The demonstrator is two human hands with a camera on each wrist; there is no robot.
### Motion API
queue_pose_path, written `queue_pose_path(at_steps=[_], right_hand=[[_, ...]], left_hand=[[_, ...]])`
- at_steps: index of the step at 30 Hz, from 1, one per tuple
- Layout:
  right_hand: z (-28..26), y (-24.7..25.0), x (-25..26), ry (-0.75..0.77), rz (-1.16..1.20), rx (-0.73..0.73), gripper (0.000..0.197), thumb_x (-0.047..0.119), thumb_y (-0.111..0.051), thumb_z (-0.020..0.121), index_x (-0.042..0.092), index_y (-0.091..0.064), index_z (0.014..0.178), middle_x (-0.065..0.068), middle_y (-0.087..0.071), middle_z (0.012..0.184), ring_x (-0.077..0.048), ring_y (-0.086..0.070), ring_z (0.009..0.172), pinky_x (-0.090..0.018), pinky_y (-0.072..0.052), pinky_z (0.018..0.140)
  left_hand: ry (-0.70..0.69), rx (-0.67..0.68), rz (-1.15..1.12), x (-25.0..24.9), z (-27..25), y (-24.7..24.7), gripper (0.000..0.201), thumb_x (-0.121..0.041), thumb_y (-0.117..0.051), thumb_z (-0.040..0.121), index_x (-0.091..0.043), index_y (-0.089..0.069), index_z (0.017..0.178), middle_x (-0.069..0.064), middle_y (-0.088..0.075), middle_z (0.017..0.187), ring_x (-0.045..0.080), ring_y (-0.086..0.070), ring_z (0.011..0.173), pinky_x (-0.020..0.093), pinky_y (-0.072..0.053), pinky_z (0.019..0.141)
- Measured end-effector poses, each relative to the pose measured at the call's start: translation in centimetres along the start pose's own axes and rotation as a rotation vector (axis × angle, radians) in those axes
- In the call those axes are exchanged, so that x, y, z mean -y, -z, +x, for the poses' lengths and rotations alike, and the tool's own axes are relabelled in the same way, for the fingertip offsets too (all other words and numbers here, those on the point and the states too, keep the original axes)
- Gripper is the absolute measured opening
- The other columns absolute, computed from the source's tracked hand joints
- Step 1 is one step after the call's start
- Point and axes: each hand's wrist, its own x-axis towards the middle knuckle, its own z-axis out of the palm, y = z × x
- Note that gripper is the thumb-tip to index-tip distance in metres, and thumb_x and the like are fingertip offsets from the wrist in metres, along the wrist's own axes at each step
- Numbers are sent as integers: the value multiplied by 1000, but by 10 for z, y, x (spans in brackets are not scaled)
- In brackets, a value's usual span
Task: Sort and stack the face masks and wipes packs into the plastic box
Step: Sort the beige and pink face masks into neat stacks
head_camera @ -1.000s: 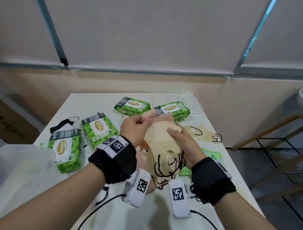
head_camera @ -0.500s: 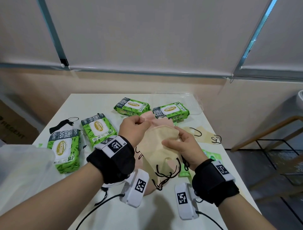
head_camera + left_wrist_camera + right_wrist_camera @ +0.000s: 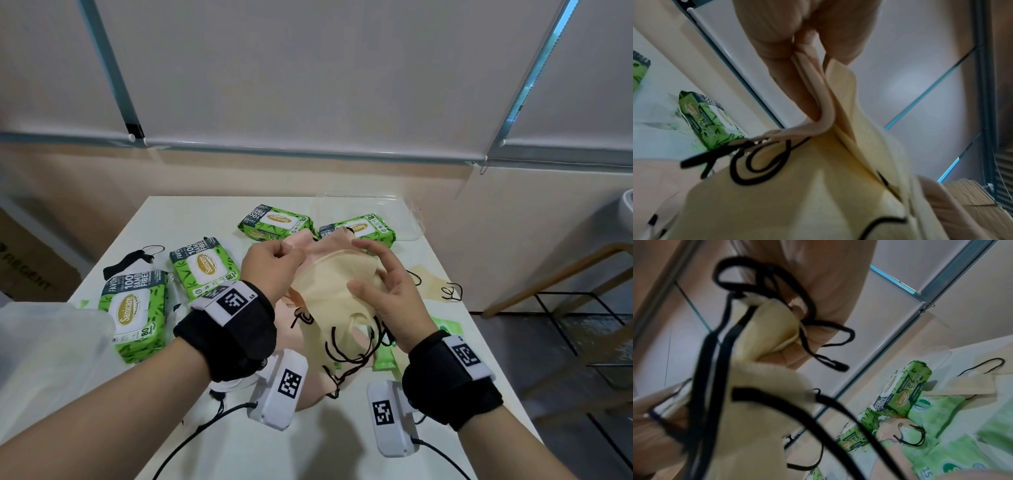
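Observation:
My left hand (image 3: 289,255) pinches the top edge of a bundle of face masks, pink ones behind and a cream mask (image 3: 335,287) in front, above the table's middle. In the left wrist view the fingertips (image 3: 777,48) clamp the pink and cream layers (image 3: 818,100). My right hand (image 3: 363,265) lies on the front of the cream mask, fingers spread and thumb pressing it. Black ear loops (image 3: 346,349) dangle below. Green wipes packs lie at the left (image 3: 133,311), centre left (image 3: 205,267) and at the back (image 3: 275,222) (image 3: 359,231). The clear plastic box (image 3: 407,219) stands at the far right.
A black mask (image 3: 133,260) lies at the far left and a cream mask (image 3: 431,281) to the right. Small pale green wipes packs (image 3: 941,418) sit under my right wrist. A clear plastic bag (image 3: 41,342) covers the near left corner. More pink masks (image 3: 308,390) lie beneath the bundle.
My right hand has let go of its pinch on the cream mask and now spreads its fingers over it, higher up. The left hand keeps its pinch on the bundle.

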Motion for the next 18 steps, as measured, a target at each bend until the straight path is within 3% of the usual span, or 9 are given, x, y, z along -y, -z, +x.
queue_pose_path(at_steps=[3,5,9,12,15,18], right_hand=[[2,1,1,-12,8,-37,42,6,-59,72,40,-66,96,6,-64,101,-21,-49,84,-37,-47,77],[3,3,-1,-51,3,-55,35,8,-58,71,38,-69,87,-9,-51,85,-26,-40,74,-36,-40,69],[4,12,-8,-131,32,-205,32,1,-56,76,31,-66,84,-11,-39,82,-23,-36,60,-24,-42,49],[4,19,-6,-164,34,-291,33,-13,-46,86,17,-59,78,-6,-47,73,-12,-44,45,-18,-40,36],[6,23,-2,-137,-74,-258,37,-18,-42,82,9,-56,61,1,-59,63,-7,-48,46,-15,-38,40],[9,21,1,-86,-191,-162,42,-22,-39,76,8,-57,53,11,-58,52,-3,-46,51,-11,-37,52]], left_hand=[[-30,-33,10,-2,3,3,21,-16,-66,76,-10,-54,61,13,-51,66,25,-48,62,34,-39,61],[-12,-59,-16,-2,6,6,19,-18,-67,76,-10,-55,63,13,-52,69,23,-48,65,34,-39,63],[-13,-101,-50,-6,13,16,15,-18,-66,76,-7,-58,70,13,-52,70,22,-48,66,34,-39,63],[-67,-52,6,-15,14,26,18,-27,-63,64,-11,-54,63,10,-52,67,21,-49,63,33,-41,62],[-127,99,162,-20,16,35,23,-18,-68,75,-14,-52,58,-4,-47,51,13,-42,47,21,-34,49],[-196,222,387,-23,15,38,26,-16,-68,81,-15,-55,59,-11,-45,44,0,-37,36,19,-33,43]])
